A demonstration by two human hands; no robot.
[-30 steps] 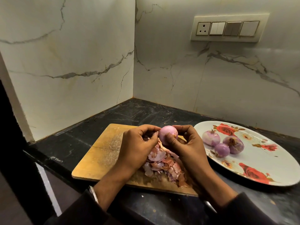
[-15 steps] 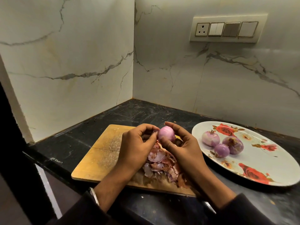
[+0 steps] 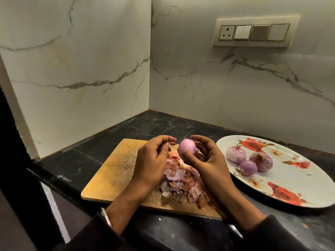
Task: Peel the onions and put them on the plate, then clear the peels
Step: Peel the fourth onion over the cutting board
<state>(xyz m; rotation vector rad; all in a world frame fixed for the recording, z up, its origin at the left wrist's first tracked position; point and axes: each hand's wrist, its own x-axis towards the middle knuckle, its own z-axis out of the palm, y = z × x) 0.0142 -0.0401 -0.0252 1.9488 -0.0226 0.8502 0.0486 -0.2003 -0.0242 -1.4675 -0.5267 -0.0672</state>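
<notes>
Black countertop with cutting board [image 3: 116,171]: above its peel pile [image 3: 181,180], right hand [image 3: 204,160] pinches a peeled onion [image 3: 187,148], smooth, firm, likely slippery, best gripped round its middle; left hand [image 3: 152,160] curls around a peel scrap; plate [image 3: 290,180] right of board.

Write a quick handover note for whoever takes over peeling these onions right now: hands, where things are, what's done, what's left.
Right hand holds the peeled onion above the cutting board.
Left hand is off the onion, fingers curled, apparently pinching a scrap of peel; hard to tell.
Three peeled onions sit on the floral plate, right of the board.
Peel pile lies on the board between the wrists.
Done: three onions plated, fourth looks peeled.
Left: put this onion on the plate, then clear the peels. No unpeeled onions in view.
</notes>
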